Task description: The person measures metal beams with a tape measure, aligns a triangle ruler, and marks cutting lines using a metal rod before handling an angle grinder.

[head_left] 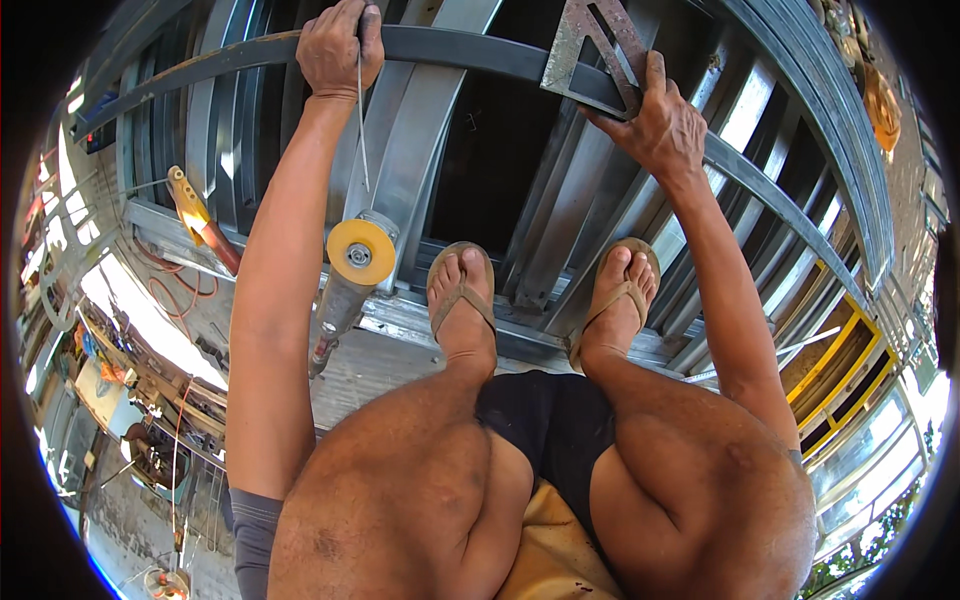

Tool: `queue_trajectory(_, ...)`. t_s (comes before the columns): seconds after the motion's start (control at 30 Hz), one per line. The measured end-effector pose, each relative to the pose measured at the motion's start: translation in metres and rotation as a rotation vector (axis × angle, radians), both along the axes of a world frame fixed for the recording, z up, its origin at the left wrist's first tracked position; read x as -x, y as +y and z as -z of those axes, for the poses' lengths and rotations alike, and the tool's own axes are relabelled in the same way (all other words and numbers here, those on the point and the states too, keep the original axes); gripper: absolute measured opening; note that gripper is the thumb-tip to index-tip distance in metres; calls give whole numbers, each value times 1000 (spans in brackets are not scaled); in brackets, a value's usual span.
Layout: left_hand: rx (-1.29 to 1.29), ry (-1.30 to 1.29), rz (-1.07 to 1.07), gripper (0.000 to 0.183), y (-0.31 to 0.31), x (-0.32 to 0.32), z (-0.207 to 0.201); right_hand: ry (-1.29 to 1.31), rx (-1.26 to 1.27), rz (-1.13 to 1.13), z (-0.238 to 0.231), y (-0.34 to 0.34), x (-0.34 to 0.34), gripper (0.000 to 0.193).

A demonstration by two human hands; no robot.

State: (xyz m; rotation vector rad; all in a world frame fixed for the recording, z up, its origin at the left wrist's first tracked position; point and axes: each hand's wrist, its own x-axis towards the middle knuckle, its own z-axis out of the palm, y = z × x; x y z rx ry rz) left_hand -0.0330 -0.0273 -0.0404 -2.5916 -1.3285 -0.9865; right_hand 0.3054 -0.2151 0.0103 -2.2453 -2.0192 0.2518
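Note:
My left hand [341, 48] is closed at the far left on a long grey metal bar [460, 47]. A thin straight metal rod [362, 130] runs down from between its fingers. To the right, my right hand [660, 125] grips a worn triangular metal square [592, 50], which lies against the same bar. Below the left hand, an angle grinder [338, 300] with a yellow disc [360, 251] leans on the frame. A yellow-jawed welding electrode holder [195, 210] lies left of my left forearm, a thin rod sticking out of it.
My sandalled feet stand on a frame of parallel steel channels [410, 110] with dark gaps between them. Curved bundled steel lengths [840, 110] lie at right, above a yellow metal rack [830, 370]. Orange cables [175, 290] and clutter line the left side.

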Motion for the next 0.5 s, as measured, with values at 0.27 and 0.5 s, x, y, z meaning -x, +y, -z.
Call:
queue_trajectory(0.27, 744, -677, 55, 25, -58, -59, -75, -47, 28, 28, 1, -4, -7, 111)
queue_trajectory(0.5, 1125, -734, 215, 23, -114, -100, -92, 3, -1, 36, -1, -2, -1, 108)
